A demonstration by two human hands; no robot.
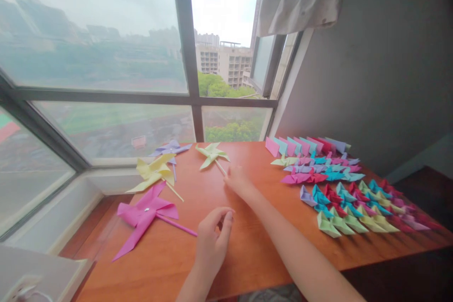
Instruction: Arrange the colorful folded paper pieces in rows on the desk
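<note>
My right hand (pixel 238 180) is closed in a pinch round the lower end of the white stick of a pale green pinwheel (pixel 212 155), whose head lies near the table's far edge. Nearer to me, my left hand (pixel 214 231) has its fingers curled and the thumb close to the fingertips; nothing shows in it. The stick of a magenta pinwheel (pixel 146 210) ends right beside that hand, and I cannot tell whether they touch. Left of the green one lie a yellow pinwheel (pixel 155 171) and a lavender pinwheel (pixel 171 148).
Folded paper boats (pixel 348 210) in several colours stand in rows on the right of the wooden table (pixel 255 250). Behind them are rows of paper cranes (pixel 318 170) and upright folded papers (pixel 304 146). A window (pixel 196 99) borders the far side; a curtain (pixel 300 0) hangs above.
</note>
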